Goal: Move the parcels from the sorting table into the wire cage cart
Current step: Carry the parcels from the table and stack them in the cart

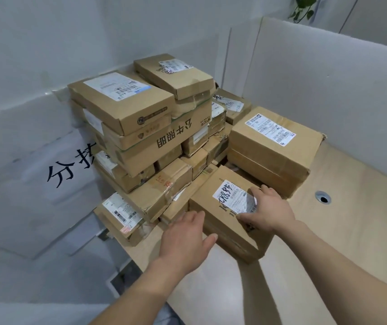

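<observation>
- A white sheet with black handwritten characters [70, 167] hangs on the grey panel at far left, partly hidden by the pile.
- A small labelled box [120, 218] sits at the near left corner of the counter [356, 221], its edge over the counter's rim.
- Behind it rises the stack of parcels [141, 127], brown cartons piled several high against the far wall; the top ones carry white shipping labels.
- The left hand [185, 238] lies with fingers straight against the left side of the near parcel [225, 216], thumb spread toward its near face.
- That near parcel rests on the counter at the foot of the stack, a white label with black scrawl on top.
- The right hand [267, 207] curls over the parcel's top right edge, fingers on the label, thumb down its near side.
- A large carton [272, 148] stands just right of the stack.
- A round cable hole [323, 197] lies in the counter further right.
- Leaves of a plant [303, 8] show above the far partition.
</observation>
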